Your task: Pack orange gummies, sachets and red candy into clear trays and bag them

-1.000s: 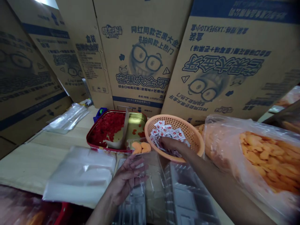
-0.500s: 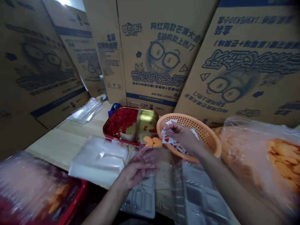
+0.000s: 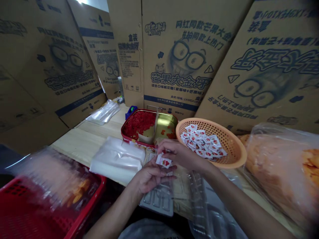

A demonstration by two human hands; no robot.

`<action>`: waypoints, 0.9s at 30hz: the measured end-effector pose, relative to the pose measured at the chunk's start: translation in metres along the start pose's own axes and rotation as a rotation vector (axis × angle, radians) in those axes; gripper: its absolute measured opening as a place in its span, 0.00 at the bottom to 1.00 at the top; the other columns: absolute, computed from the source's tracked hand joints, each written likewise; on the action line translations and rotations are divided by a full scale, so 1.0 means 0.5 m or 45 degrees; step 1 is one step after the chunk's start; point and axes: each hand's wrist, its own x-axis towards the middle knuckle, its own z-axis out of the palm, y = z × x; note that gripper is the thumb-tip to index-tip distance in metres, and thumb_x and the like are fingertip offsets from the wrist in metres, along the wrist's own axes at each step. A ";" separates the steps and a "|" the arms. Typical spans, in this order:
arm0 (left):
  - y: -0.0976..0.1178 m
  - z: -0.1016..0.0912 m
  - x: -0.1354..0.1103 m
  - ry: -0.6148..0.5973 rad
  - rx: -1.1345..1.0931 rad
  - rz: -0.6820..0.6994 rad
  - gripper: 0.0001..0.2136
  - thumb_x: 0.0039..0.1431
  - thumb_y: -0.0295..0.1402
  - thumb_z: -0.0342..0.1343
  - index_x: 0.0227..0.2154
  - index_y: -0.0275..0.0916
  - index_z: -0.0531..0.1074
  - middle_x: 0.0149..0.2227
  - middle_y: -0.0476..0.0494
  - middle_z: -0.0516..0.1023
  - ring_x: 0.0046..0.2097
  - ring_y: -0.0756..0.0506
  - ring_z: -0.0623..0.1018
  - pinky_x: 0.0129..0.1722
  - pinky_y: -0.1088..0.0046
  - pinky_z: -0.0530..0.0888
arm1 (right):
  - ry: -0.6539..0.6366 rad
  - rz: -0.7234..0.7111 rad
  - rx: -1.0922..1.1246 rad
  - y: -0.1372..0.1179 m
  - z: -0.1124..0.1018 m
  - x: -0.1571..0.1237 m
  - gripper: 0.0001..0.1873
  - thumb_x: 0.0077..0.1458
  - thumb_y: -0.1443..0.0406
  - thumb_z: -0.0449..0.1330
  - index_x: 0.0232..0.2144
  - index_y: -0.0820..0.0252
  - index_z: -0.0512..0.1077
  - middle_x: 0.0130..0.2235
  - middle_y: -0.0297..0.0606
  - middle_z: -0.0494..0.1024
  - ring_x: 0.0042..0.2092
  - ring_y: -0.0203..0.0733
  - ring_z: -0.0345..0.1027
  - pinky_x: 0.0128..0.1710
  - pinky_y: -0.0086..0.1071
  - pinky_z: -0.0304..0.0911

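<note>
My right hand (image 3: 178, 153) pinches a small white sachet (image 3: 163, 161) with a red print, right above my left hand. My left hand (image 3: 152, 175), palm up with fingers partly curled, holds a clear plastic bag that is mostly hidden behind the sachet and my right hand. The orange pieces seen at the bag earlier are covered now. Below my hands lies a grey moulded plastic tray (image 3: 159, 199). To the right, an orange perforated basket (image 3: 234, 146) contains many similar white sachets (image 3: 204, 142).
A red-rimmed tin (image 3: 124, 132) with red bits and a divider stands behind my hands. Clear bags (image 3: 117, 159) lie left of them. A red basket (image 3: 97, 192) is at lower left, a big bag of orange pieces (image 3: 279, 162) at right. Cardboard boxes (image 3: 184, 59) wall the back.
My right hand has moved left from the orange basket to my left hand, bringing a sachet with it. The camera view has shifted slightly to the left.
</note>
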 end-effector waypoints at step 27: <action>0.087 -0.061 -0.127 0.099 -0.016 0.113 0.33 0.41 0.12 0.53 0.52 0.43 0.62 0.45 0.43 0.75 0.46 0.42 0.75 0.51 0.54 0.66 | 0.199 0.242 0.425 -0.048 0.048 0.004 0.15 0.54 0.60 0.55 0.43 0.57 0.69 0.49 0.39 0.72 0.49 0.41 0.66 0.46 0.35 0.62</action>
